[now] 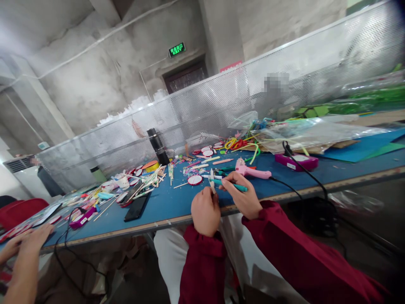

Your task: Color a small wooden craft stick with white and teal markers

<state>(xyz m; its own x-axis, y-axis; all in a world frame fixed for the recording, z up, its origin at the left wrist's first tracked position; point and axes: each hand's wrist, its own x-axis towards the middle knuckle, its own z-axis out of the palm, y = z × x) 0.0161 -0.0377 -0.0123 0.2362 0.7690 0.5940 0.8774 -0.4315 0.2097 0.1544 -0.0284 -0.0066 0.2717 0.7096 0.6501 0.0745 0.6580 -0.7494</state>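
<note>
My left hand (205,210) is closed at the front edge of the blue table (172,204), pinching a thin pale stick (212,182) that points up from the fingers. My right hand (242,195) is closed round a teal pen (232,185), its tip close to the stick. Both wrists wear dark red sleeves. Just beyond my hands lie a pink glue gun (251,170) with a black cord and a small round red-rimmed disc (195,180).
A black phone (137,207), wooden sticks, cups and coloured craft bits litter the table's left. A black bottle (158,146), a magenta box (295,160) and plastic bags stand farther back before a perforated metal screen. Another person's hands (23,242) rest at the left edge.
</note>
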